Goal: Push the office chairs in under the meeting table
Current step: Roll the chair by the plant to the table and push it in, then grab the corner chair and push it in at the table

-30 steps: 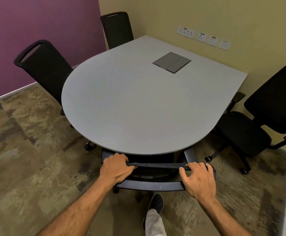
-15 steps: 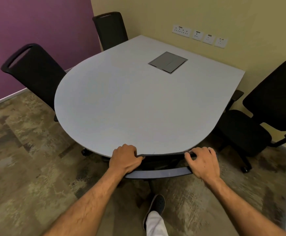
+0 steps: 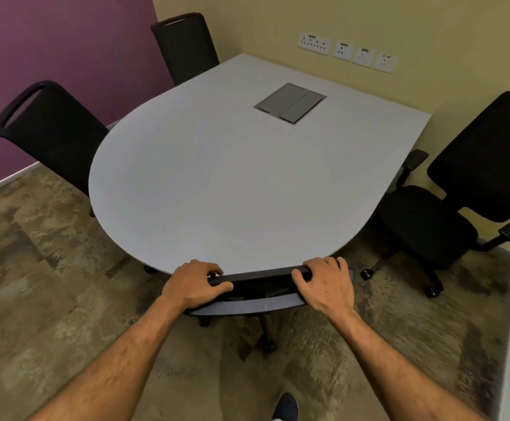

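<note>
A grey meeting table (image 3: 232,183) with a rounded near end fills the middle. Right in front of me a black office chair (image 3: 260,302) is tucked under the table's near edge; only its backrest top and part of its base show. My left hand (image 3: 194,284) grips the left end of that backrest's top bar, and my right hand (image 3: 326,284) grips the right end. A black chair (image 3: 448,214) with armrests stands out from the table at the right, seat fully exposed. Two more black chairs, one at the left (image 3: 53,132) and one at the far corner (image 3: 187,47), sit close against the table.
A metal cable hatch (image 3: 290,103) is set into the tabletop. Wall sockets (image 3: 348,51) line the yellow wall behind. A purple wall closes the left side. Patterned carpet covers the floor, and my shoe (image 3: 287,405) shows at the bottom.
The chair in front of me has slid forward under the table, both hands staying on its backrest. My foot has dropped back toward the bottom of the view.
</note>
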Available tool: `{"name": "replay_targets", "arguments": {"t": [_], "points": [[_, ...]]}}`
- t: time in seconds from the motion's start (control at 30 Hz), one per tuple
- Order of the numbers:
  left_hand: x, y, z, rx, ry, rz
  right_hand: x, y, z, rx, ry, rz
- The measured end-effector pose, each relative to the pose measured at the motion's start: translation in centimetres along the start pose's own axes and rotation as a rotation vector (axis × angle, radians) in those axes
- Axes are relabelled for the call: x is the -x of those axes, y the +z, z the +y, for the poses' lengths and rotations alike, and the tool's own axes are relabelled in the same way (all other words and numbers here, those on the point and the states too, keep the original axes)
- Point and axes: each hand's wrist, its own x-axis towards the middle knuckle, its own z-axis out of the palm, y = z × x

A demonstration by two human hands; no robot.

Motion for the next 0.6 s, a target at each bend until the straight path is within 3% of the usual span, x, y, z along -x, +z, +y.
{"name": "replay_targets", "arguments": {"t": [0.23,0.6], "points": [[-0.6,-0.2,1.7,-0.041,0.041,0.002,-1.0,-1.6,0.7,-0.279,-0.007,-0.127],[-12.1,-4.3,15.3,0.172,0.286,0.292,-9.4,-8.3,5.0,-0.261,-0.053,0.131]]}}
